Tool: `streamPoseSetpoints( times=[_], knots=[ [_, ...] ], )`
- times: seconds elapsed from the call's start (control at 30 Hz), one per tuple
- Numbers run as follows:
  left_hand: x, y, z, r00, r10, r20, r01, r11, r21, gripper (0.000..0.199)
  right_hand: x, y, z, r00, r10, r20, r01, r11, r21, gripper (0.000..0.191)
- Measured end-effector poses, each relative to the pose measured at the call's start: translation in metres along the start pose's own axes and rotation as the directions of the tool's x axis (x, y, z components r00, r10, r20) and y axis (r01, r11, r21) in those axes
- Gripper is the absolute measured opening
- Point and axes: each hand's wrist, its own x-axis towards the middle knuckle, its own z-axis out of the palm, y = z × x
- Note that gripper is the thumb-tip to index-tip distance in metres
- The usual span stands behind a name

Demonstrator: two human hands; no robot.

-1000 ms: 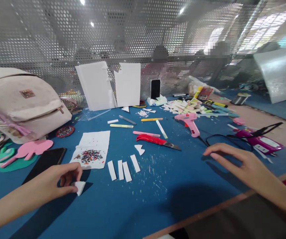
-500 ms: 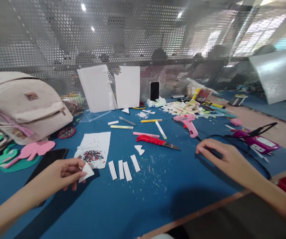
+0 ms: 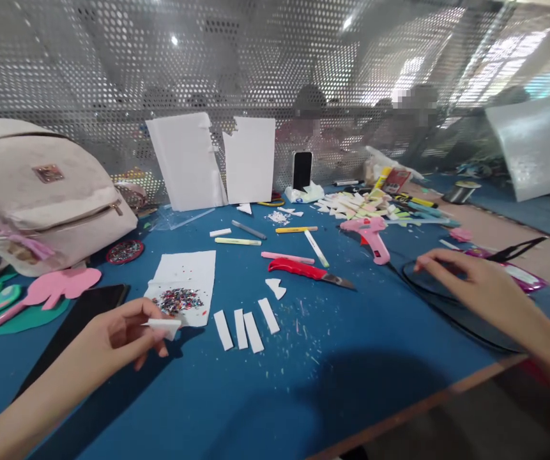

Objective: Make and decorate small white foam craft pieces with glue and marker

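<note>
My left hand (image 3: 128,335) pinches a small white foam piece (image 3: 167,326) between thumb and fingers, seen nearly edge-on. It hovers beside a white paper sheet (image 3: 183,265) that bears a pile of multicoloured bits (image 3: 179,300). To its right lie several white strips (image 3: 240,329) and a notched white piece (image 3: 275,289). Over the black cord (image 3: 411,284), my right hand (image 3: 466,281) has thumb and index tips close together; anything between them is too small to make out. Nearest it are a pink glue gun (image 3: 373,239) and a red-handled craft knife (image 3: 298,268).
Several markers (image 3: 239,241) lie mid-table. At the back stand white boards (image 3: 250,160) and a phone (image 3: 302,169) near scraps (image 3: 361,207). A backpack (image 3: 39,191), pink cutout (image 3: 57,284) and dark phone (image 3: 78,326) are at left; a purple tool (image 3: 526,278) lies right.
My right hand has moved right, away from the glue gun and over its cord. The white foam piece in my left hand has tilted to nearly edge-on. The view has shifted slightly.
</note>
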Motion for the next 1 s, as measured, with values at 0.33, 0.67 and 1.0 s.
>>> streamPoseSetpoints(
  times=[0.33,0.67,1.0],
  knots=[
    [0.011,-0.004,-0.004,0.995,0.048,0.093,-0.047,0.999,-0.009,0.029,0.03,0.039,0.029,0.983,0.103,-0.152,-0.029,0.905,0.425,0.046],
    [-0.007,0.002,0.006,0.999,0.023,-0.043,-0.026,0.996,-0.085,0.026,0.07,0.025,0.057,0.996,0.073,0.043,-0.084,0.927,0.365,0.05],
    [-0.005,0.011,0.026,0.997,0.034,-0.07,-0.043,0.99,-0.131,0.031,0.077,0.006,0.052,0.987,-0.035,0.155,-0.024,0.933,0.36,0.039]
  ],
)
